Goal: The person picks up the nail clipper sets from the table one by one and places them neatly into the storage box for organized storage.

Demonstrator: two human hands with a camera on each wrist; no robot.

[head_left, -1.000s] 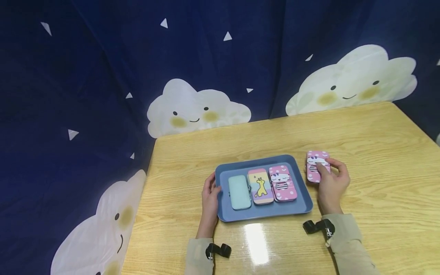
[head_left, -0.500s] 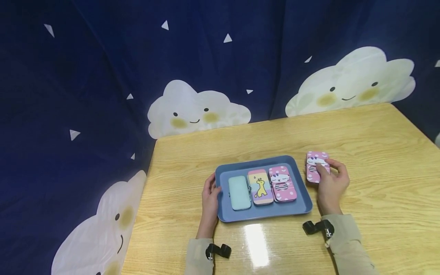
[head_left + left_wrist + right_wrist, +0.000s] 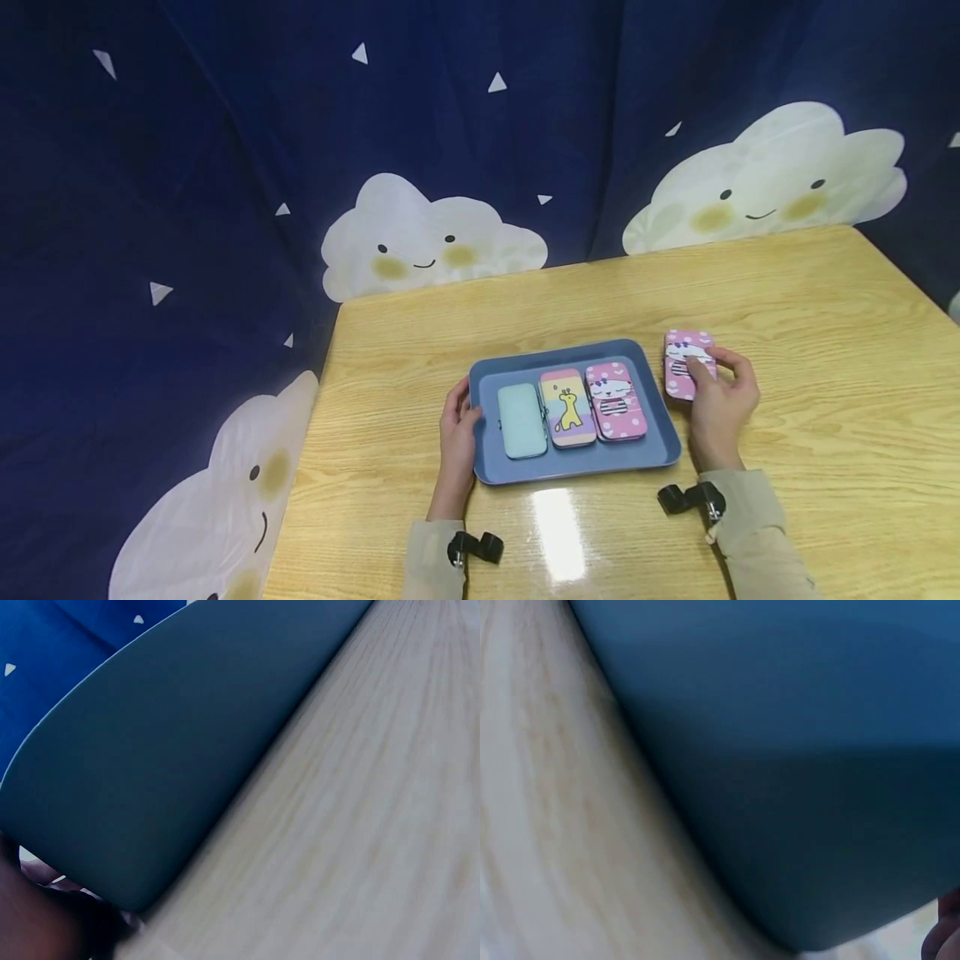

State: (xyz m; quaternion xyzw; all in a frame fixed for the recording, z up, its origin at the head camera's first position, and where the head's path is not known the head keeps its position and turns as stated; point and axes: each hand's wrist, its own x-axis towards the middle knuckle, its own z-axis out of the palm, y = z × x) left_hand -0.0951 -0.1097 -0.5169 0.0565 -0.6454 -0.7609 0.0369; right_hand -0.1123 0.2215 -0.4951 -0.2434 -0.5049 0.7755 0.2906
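Note:
In the head view, my right hand [image 3: 722,417] pinches a small pink case [image 3: 678,380] printed with a cat, its thumb across the front. This case is just right of a blue tray [image 3: 577,468]. My left hand [image 3: 456,437] grips the tray's left side, thumb at the rim and fingers along the outer wall. Three cases lie side by side in the tray: a plain mint one [image 3: 523,421], a striped giraffe one [image 3: 568,408] and another pink cat one [image 3: 617,400]. Both wrist views are mostly filled by the tray's outer wall [image 3: 172,742].
The wooden table [image 3: 840,400] stretches around the tray. Behind it and to the left hangs a dark blue curtain [image 3: 247,100] with smiling clouds. A black strap mount sits on each wrist, over beige sleeves [image 3: 761,533].
My right hand has shifted slightly left with the pink cat case, closer to the tray. My left hand, the tray and the cases in it look unchanged.

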